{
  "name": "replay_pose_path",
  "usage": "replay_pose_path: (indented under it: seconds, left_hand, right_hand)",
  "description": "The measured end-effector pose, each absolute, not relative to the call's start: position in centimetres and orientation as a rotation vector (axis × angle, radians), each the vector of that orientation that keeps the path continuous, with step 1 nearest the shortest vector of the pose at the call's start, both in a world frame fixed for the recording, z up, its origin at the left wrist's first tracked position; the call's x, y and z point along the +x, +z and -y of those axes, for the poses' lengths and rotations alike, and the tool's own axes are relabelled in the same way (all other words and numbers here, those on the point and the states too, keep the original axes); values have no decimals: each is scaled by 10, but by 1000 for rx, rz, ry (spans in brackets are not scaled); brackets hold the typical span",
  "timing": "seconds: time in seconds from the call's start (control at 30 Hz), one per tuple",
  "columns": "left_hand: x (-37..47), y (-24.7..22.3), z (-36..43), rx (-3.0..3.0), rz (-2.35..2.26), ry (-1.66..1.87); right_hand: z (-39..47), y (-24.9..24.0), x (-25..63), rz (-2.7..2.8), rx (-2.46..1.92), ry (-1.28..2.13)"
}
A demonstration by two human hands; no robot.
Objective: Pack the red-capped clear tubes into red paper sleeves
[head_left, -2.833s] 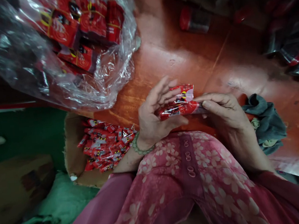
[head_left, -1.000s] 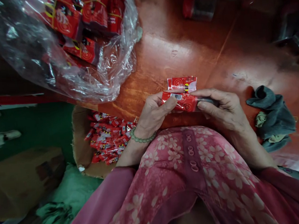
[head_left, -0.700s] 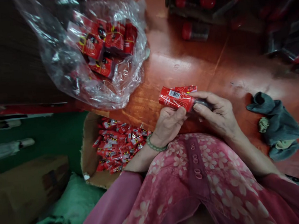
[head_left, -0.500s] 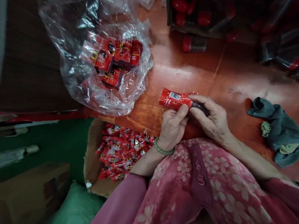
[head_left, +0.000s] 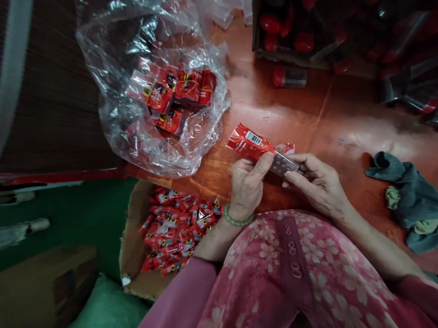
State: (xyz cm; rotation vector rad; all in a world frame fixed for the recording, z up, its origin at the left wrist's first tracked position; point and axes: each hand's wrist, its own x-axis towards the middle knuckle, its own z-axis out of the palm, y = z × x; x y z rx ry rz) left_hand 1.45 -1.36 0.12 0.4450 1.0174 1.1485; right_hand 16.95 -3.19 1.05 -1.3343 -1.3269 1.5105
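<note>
Closed round a red printed wrapper (head_left: 248, 140) with a barcode, my left hand (head_left: 248, 184) has its thumb pressed near the wrapper's lower right end. From that end juts a clear container (head_left: 284, 164) with dark contents. My right hand (head_left: 319, 180) pinches the container's far end between thumb and fingers. A small red and white piece shows behind the container, near the right fingertips; I cannot tell what it belongs to. Just left of my left wrist, a cardboard box (head_left: 131, 241) holds many red wrapped packets (head_left: 178, 225).
A clear plastic bag (head_left: 165, 160) with bundled red wrappers (head_left: 160, 98) lies ahead on the left. At the back right are dark containers with red caps (head_left: 304, 42); one container (head_left: 290, 76) lies loose on the reddish tabletop. A grey-blue cloth (head_left: 414, 194) lies at right.
The right fingers have moved back to the container's end, so more of the clear container shows. The wrapper tilts more steeply. The whole view has shifted slightly.
</note>
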Motion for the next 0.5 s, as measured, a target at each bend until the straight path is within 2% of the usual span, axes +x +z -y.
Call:
replay_pose_path:
  seconds: [0.27, 0.37, 0.5]
  left_hand:
    - [8, -2, 15, 551, -1029, 1135]
    - [12, 1, 14, 527, -1053, 1215]
    - [19, 3, 15, 485, -1031, 1254]
  right_hand:
    - [23, 3, 161, 1011, -1093, 1830]
    - [23, 1, 157, 1076, -1126, 1759]
    - [28, 3, 153, 1261, -1252, 1487]
